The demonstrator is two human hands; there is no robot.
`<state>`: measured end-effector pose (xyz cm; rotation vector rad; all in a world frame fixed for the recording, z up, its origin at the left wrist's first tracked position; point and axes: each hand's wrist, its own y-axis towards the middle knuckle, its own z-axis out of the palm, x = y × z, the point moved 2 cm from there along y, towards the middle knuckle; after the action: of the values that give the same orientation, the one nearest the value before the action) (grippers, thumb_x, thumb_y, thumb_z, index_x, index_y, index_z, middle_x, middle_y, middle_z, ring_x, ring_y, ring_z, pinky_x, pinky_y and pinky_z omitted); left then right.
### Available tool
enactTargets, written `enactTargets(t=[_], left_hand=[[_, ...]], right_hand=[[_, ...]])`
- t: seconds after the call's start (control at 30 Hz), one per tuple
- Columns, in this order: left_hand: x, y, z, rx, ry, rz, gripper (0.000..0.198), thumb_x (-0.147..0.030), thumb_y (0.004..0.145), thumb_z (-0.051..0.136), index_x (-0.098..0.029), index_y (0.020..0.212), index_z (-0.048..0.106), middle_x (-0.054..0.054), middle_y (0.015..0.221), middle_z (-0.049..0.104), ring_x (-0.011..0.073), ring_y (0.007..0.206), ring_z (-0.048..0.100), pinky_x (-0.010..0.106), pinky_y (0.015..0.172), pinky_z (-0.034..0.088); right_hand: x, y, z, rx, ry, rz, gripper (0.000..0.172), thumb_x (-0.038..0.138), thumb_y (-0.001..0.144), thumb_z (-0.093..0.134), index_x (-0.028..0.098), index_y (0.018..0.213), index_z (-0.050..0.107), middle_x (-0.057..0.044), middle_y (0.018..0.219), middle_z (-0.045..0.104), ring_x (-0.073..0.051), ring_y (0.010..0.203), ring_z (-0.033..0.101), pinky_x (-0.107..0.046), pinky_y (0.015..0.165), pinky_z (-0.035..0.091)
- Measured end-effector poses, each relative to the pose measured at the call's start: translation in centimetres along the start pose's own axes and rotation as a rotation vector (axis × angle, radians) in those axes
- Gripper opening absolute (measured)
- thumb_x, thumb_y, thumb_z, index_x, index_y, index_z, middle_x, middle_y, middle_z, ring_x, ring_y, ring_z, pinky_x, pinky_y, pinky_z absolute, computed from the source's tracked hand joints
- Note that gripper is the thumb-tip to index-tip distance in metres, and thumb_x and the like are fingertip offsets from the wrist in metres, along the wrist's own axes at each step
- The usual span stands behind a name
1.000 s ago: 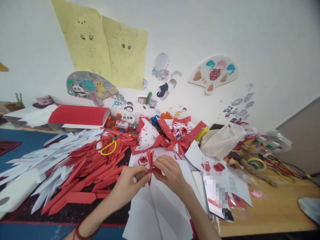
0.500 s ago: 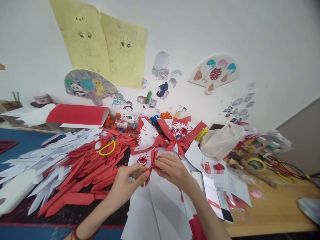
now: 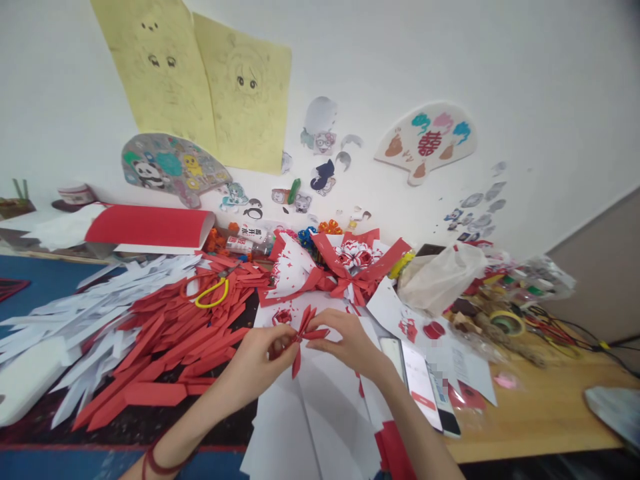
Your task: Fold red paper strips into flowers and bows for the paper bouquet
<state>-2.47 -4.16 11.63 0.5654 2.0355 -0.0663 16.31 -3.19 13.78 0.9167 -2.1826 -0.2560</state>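
Note:
A small red folded-paper flower (image 3: 303,331), with narrow pointed petals sticking out several ways, is held up over the white paper sheets (image 3: 325,407). My left hand (image 3: 267,353) pinches its left side between thumb and fingertips. From the right, my right hand (image 3: 347,340) has thumb and forefinger closed around a petal that points right. Just behind the fingers, a red rosette (image 3: 283,317) shows on white paper. To the left lies a wide pile of folded red paper strips (image 3: 165,353), with yellow-handled scissors (image 3: 213,293) on top.
White folded strips (image 3: 115,300) spread at the left beside a white case-like object (image 3: 30,387). Red-and-white paper bouquets (image 3: 357,263) stand against the wall. On the right are a lit phone (image 3: 423,387), a pale bag (image 3: 440,277) and a tape roll (image 3: 506,323).
The red paper piece has turned, and its petals now fan apart instead of standing together. My right hand's fingers have shifted onto its right-hand petal. The view has moved slightly.

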Motion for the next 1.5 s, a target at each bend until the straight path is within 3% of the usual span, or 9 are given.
enactTargets(t=[0.17, 0.37, 0.53, 0.67, 0.93, 1.03, 1.3, 1.5], left_hand=[[-0.9, -0.3, -0.6, 0.055, 0.045, 0.056, 0.027, -0.031, 0.093, 0.042, -0.016, 0.086, 0.064, -0.002, 0.064, 0.056, 0.0102, 0.058, 0.044, 0.02, 0.054, 0.032], [-1.8, -0.9, -1.0, 0.124, 0.084, 0.098, 0.028, -0.023, 0.094, 0.037, -0.017, 0.083, 0.061, 0.001, 0.07, 0.06, 0.0117, 0.06, 0.048, 0.021, 0.055, 0.033], [-0.8, -1.0, -0.6, 0.073, 0.215, 0.101, 0.024, -0.019, 0.093, 0.037, -0.018, 0.077, 0.056, 0.0, 0.068, 0.059, 0.0119, 0.057, 0.048, 0.023, 0.056, 0.031], [0.0, -0.8, -0.2, 0.05, 0.326, 0.078, 0.026, -0.02, 0.093, 0.038, -0.018, 0.071, 0.051, -0.002, 0.065, 0.056, 0.0122, 0.059, 0.049, 0.023, 0.059, 0.031], [0.8, -0.8, 0.0, -0.018, 0.427, 0.128, 0.024, -0.026, 0.096, 0.04, -0.02, 0.09, 0.062, 0.003, 0.088, 0.066, 0.0177, 0.081, 0.059, 0.026, 0.07, 0.038], [0.8, -0.8, 0.1, -0.061, 0.46, 0.164, 0.024, -0.025, 0.095, 0.042, -0.019, 0.088, 0.064, 0.004, 0.085, 0.066, 0.018, 0.08, 0.059, 0.026, 0.07, 0.039], [1.3, -1.2, 0.7, -0.166, 0.46, 0.189, 0.023, -0.021, 0.094, 0.046, -0.018, 0.083, 0.067, 0.003, 0.076, 0.062, 0.0159, 0.073, 0.057, 0.025, 0.067, 0.041], [1.4, -1.6, 1.0, -0.296, 0.519, 0.275, 0.021, -0.016, 0.092, 0.047, -0.016, 0.085, 0.066, 0.002, 0.073, 0.059, 0.0156, 0.069, 0.054, 0.026, 0.064, 0.04]], right_hand=[[0.3, -0.2, 0.5, -0.045, -0.032, -0.026, 0.01, 0.025, 0.09, 0.059, 0.021, 0.097, 0.066, -0.002, 0.086, 0.071, -0.014, 0.077, 0.067, -0.025, 0.072, 0.052], [0.6, -0.5, 0.8, -0.084, -0.072, -0.105, 0.01, 0.026, 0.09, 0.059, 0.021, 0.092, 0.068, -0.002, 0.08, 0.073, -0.015, 0.07, 0.067, -0.025, 0.067, 0.053], [1.2, -0.5, 1.5, -0.013, -0.144, 0.011, 0.012, 0.023, 0.09, 0.059, 0.021, 0.1, 0.064, -0.003, 0.091, 0.073, -0.018, 0.083, 0.068, -0.029, 0.075, 0.052], [1.3, -0.5, 1.6, 0.028, -0.249, 0.022, 0.012, 0.028, 0.09, 0.06, 0.021, 0.098, 0.064, -0.002, 0.084, 0.071, -0.018, 0.076, 0.066, -0.028, 0.068, 0.049], [1.3, -0.8, 2.2, -0.042, -0.229, 0.039, 0.013, 0.021, 0.094, 0.053, 0.02, 0.095, 0.065, -0.003, 0.083, 0.07, -0.017, 0.076, 0.063, -0.028, 0.069, 0.048], [1.3, -0.9, 2.7, -0.066, -0.267, 0.059, 0.013, 0.019, 0.095, 0.05, 0.02, 0.095, 0.064, -0.003, 0.084, 0.069, -0.018, 0.076, 0.063, -0.03, 0.068, 0.048], [1.1, -1.1, 3.4, -0.05, -0.293, -0.05, 0.017, 0.014, 0.096, 0.045, 0.018, 0.104, 0.059, -0.005, 0.084, 0.066, -0.019, 0.078, 0.057, -0.031, 0.071, 0.045], [1.4, -1.1, 3.9, -0.068, -0.415, -0.07, 0.02, 0.009, 0.096, 0.04, 0.016, 0.097, 0.059, -0.005, 0.074, 0.059, -0.018, 0.069, 0.052, -0.031, 0.064, 0.039]])
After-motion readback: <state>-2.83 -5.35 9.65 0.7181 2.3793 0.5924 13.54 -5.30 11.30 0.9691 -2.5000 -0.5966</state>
